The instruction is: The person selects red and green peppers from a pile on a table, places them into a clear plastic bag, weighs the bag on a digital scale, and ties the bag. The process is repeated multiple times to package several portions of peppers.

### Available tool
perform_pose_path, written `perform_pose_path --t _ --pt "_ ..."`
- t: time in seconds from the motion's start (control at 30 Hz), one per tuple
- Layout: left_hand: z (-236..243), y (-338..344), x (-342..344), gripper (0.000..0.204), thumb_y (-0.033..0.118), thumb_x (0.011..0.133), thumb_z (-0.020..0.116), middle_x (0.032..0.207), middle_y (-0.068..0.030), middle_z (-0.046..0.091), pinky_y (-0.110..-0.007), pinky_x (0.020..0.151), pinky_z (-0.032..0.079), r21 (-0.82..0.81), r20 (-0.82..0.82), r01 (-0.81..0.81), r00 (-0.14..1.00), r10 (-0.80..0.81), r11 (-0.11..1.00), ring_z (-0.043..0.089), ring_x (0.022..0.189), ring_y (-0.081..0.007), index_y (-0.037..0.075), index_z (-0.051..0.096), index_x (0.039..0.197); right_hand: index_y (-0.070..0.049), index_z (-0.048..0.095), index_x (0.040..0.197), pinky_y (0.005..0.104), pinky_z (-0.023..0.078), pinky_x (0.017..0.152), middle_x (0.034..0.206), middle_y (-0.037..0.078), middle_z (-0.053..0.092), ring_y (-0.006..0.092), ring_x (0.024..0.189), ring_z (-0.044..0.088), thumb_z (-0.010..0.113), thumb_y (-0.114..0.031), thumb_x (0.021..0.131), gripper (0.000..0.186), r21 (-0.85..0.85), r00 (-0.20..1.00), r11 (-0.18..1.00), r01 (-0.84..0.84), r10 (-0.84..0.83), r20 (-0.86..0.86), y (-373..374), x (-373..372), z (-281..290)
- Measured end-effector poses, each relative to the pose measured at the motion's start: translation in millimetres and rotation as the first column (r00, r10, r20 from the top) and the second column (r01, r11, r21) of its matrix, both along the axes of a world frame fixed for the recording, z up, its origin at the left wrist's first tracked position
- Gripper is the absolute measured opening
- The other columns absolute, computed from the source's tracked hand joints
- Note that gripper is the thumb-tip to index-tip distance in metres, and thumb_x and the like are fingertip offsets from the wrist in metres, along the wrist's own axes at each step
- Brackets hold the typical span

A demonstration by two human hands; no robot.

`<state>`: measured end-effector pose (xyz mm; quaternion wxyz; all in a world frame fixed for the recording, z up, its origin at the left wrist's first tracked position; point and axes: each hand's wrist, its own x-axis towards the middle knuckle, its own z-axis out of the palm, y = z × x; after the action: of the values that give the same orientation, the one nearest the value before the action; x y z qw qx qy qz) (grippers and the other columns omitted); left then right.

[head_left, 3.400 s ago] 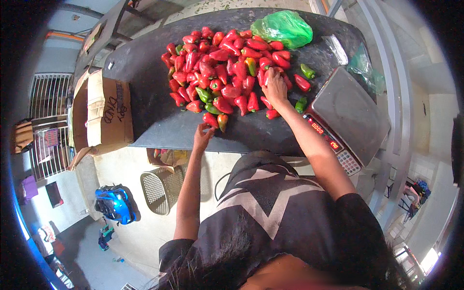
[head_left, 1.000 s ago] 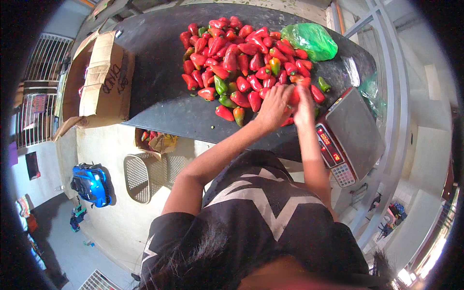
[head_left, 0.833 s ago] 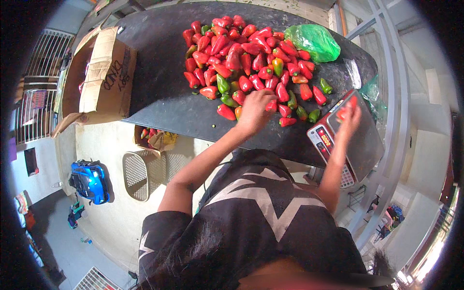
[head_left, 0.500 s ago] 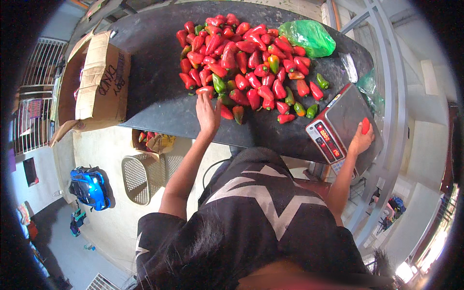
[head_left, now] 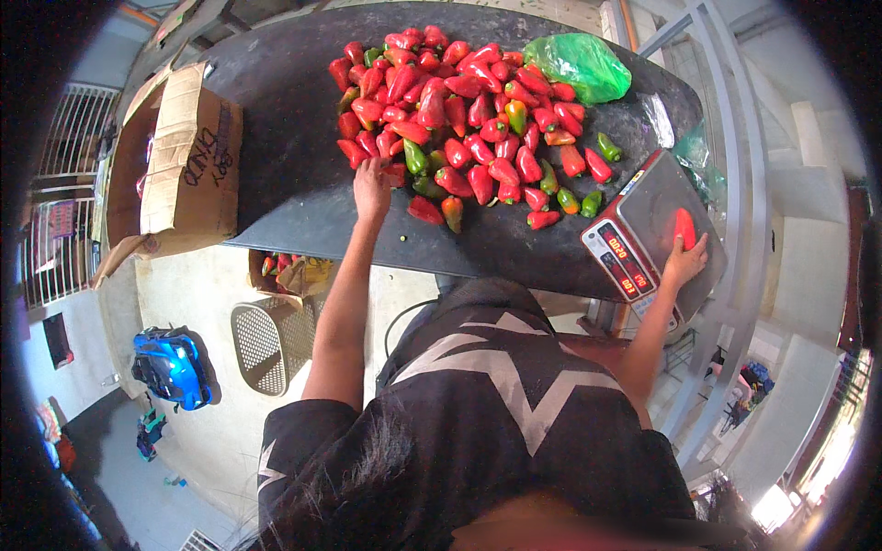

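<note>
A heap of red bell peppers [head_left: 478,110], with several green ones among them, covers the middle of the dark table. At the heap's near left edge, my left hand [head_left: 371,191] has its fingers closed at a red pepper [head_left: 395,174], partly hidden by them. To the right stands a digital scale [head_left: 643,216] with a metal plate and lit red display. My right hand [head_left: 684,264] is over the plate, thumb and fingers around the lower end of another red pepper [head_left: 683,227], which appears to rest on the plate.
A green plastic bag [head_left: 579,69] lies behind the heap, with clear plastic [head_left: 660,124] near the scale. A cardboard box [head_left: 188,161] stands at the left. Below the table edge are a small box with peppers [head_left: 292,274] and a perforated basket [head_left: 262,344]. Metal rails [head_left: 740,138] run along the right.
My right hand has lowered its pepper onto the scale plate, and the display reading has changed. The left hand's fingers, stretched over a pepper before, have drawn in at the heap's edge.
</note>
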<state>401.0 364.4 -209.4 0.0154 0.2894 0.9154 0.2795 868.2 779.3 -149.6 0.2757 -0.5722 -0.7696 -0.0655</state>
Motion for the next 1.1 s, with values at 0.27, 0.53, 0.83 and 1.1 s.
perform_pose_path --t 0.27,0.53,0.83,1.1 --pt "-17 -17 16 0.046 0.03 0.083 0.069 0.112 -0.0184 0.057 -0.047 0.087 0.046 -0.107 0.046 0.028 0.999 -0.024 0.994 0.057 0.099 -0.0384 0.005 0.055 0.119 -0.006 0.055 0.127 0.0479 0.037 0.099 0.118 0.021 0.056 0.0374 0.112 0.05 0.063 -0.016 0.086 0.043 0.056 0.977 0.988 -0.145 0.152 -0.152 -48 -45 51" --pt "17 -38 36 0.048 0.044 0.091 0.06 0.096 -0.0223 0.064 -0.043 0.078 0.048 0.079 0.421 -0.018 0.907 -0.017 0.997 0.062 0.091 -0.0385 -0.002 0.057 0.104 -0.007 0.06 0.118 0.0423 0.041 0.095 0.112 0.011 0.062 0.0314 0.111 0.053 0.06 -0.007 0.084 0.033 -0.185 0.657 0.642 -0.744 0.652 -0.378 -155 -182 85" --pt "104 35 112 0.051 0.047 0.097 0.051 0.1 -0.0041 0.062 -0.03 0.076 0.047 0.401 0.765 0.322 0.397 -0.507 0.858 0.055 0.086 -0.0126 0.004 0.057 0.124 -0.011 0.047 0.132 0.0444 0.043 0.101 0.131 0.016 0.047 0.0363 0.12 0.05 0.071 -0.005 0.075 0.062 -0.435 0.245 0.053 -0.899 0.884 -0.398 -225 -223 77" --pt "44 -9 93 0.036 0.036 0.095 0.057 0.097 -0.0097 0.066 -0.035 0.082 0.048 0.073 0.621 0.219 0.753 -0.216 0.973 0.061 0.091 -0.0205 0.001 0.065 0.105 -0.005 0.058 0.112 0.0384 0.047 0.084 0.1 0.014 0.063 0.0303 0.096 0.062 0.074 -0.027 0.08 0.042 -0.297 0.743 0.715 -0.633 0.453 -0.493 -132 -132 55"
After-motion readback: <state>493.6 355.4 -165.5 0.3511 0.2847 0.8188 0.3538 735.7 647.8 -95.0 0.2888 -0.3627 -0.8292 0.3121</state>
